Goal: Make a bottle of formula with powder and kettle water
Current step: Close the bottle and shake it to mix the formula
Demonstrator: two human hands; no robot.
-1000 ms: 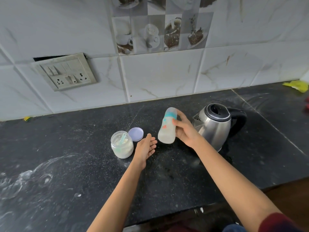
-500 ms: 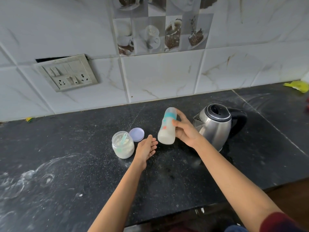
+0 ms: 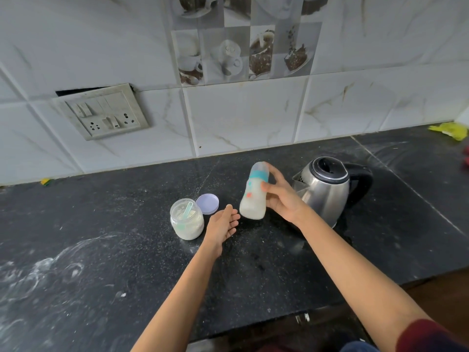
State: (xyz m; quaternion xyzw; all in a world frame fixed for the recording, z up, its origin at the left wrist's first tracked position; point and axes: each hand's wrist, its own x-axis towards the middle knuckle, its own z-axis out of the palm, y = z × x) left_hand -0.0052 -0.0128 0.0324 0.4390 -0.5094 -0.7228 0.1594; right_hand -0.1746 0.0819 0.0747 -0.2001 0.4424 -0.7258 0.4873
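Observation:
My right hand [image 3: 280, 195] grips a baby bottle [image 3: 253, 195] with a teal collar and cap, holding it nearly upright just above the black counter. The bottle holds whitish liquid. My left hand [image 3: 224, 223] hovers open, palm up, just left of the bottle's base and apart from it. An open glass jar of white powder [image 3: 187, 219] with a teal scoop inside stands left of that hand. Its lilac lid [image 3: 207, 203] lies behind it. A steel kettle [image 3: 327, 189] with a black handle stands right of the bottle.
The black stone counter [image 3: 127, 262] has white powder smears at the left. A switch and socket plate [image 3: 101, 111] hangs on the tiled wall. A yellow cloth [image 3: 450, 130] lies at the far right. The counter's front edge runs near my forearms.
The bottle has shifted only slightly in my right hand. My left hand stays open beside it. The jar, lid and kettle have not moved.

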